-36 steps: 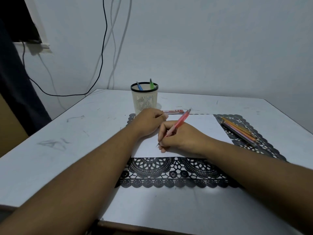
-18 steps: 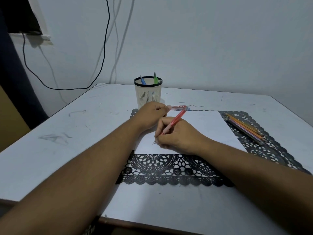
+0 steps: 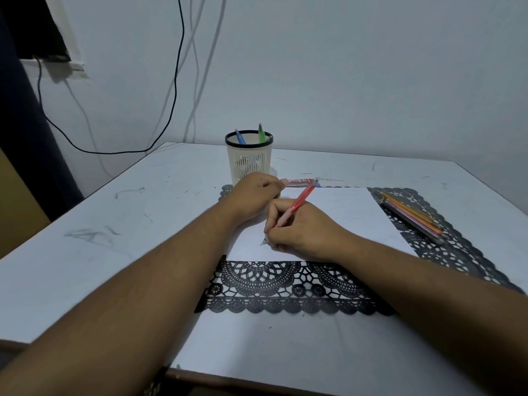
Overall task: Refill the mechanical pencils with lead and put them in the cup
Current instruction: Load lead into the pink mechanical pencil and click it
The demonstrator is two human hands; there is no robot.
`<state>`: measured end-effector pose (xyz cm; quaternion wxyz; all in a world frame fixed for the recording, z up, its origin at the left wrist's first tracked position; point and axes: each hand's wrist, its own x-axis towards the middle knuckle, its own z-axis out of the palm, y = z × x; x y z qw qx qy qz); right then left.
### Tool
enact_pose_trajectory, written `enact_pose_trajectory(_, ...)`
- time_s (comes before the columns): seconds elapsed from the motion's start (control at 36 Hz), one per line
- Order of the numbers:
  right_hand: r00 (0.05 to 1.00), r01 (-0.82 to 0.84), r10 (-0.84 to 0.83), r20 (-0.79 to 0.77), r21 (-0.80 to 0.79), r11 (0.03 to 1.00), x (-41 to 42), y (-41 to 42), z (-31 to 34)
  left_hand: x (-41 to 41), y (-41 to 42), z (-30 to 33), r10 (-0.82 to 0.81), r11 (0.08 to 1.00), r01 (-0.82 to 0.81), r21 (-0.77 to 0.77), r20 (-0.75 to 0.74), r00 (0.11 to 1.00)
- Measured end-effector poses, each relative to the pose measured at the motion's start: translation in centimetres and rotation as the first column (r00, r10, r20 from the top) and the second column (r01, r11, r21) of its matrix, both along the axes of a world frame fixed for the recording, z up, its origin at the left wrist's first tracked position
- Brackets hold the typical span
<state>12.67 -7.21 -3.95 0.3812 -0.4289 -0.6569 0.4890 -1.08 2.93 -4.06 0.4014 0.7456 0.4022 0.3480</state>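
While the right hand (image 3: pixel 303 232) gripped a red mechanical pencil (image 3: pixel 297 202) in a writing hold, its tip rested on the white paper (image 3: pixel 357 218) near the sheet's front left corner. The left hand (image 3: pixel 254 192) lay on the paper's far left corner with fingers curled; whether it held anything could not be told. Beyond it, toward the tabletop's (image 3: pixel 85 267) far edge, stood the cup (image 3: pixel 248 164), holding a blue pencil (image 3: pixel 240 137) and a green pencil (image 3: pixel 261 133). A red lead case (image 3: pixel 300 182) lay just past the paper's far edge. More pencils (image 3: pixel 411 217) lay on the black lace mat (image 3: pixel 285 287), along the paper's right edge.
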Motion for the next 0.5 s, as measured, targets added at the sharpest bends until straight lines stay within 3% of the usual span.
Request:
enact_pose_trajectory(0.19,0.998,0.036,-0.039,0.053,0.060,0.998,0.15,0.01,0.02,0.11,-0.16,0.13,0.014,1.000,-0.014,-0.006,-0.016,1.000)
enact_pose_trajectory(0.5,0.999,0.030,-0.030,0.015,0.021,0.999,0.27,-0.21,0.21,-0.07,-0.85,0.48,0.027,0.999,-0.025,0.038,-0.043,0.999)
